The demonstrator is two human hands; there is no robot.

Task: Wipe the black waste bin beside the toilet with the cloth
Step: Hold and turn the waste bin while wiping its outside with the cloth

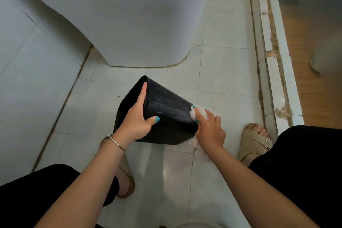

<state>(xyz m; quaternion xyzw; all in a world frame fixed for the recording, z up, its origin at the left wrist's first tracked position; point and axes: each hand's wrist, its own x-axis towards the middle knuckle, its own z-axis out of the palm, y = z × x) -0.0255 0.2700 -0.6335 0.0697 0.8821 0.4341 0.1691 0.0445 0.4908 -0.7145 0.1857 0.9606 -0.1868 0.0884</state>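
Because the black waste bin [166, 113] is tipped onto its side, its walls face up and the cloth can reach them w/o the person bending under it; it lies on the tiled floor [222, 72] just in front of the toilet [133, 29] base, apart from it, open mouth turned to the toilet's left side & closed bottom end toward the right. Left hand [137, 116] is clamped over the bin's rim edge, fingers running along the upper wall and thumb pressed on the near wall; my read is that this grip stops the bin rolling or sliding while the other hand rubs. Right hand [209, 127] is closed round the white cloth [199, 114], bunched under the fingers and pushed against the bin's bottom corner; a loose tail of cloth hangs below the wrist, touching the floor or nearly, can't tell which. Pale streaks on the bin's upper wall look like damp wipe marks or dust, so prob. mid-task w/ that face partly done; near wall & base end seem still to do. Person crouches in front of the toilet, a sandal [255, 140] on the right foot just beside the bin; a bracelet [115, 141] sits on the left wrist.

Writing: none readable; no brand or label visible on bin, toilet, cloth or sandal.
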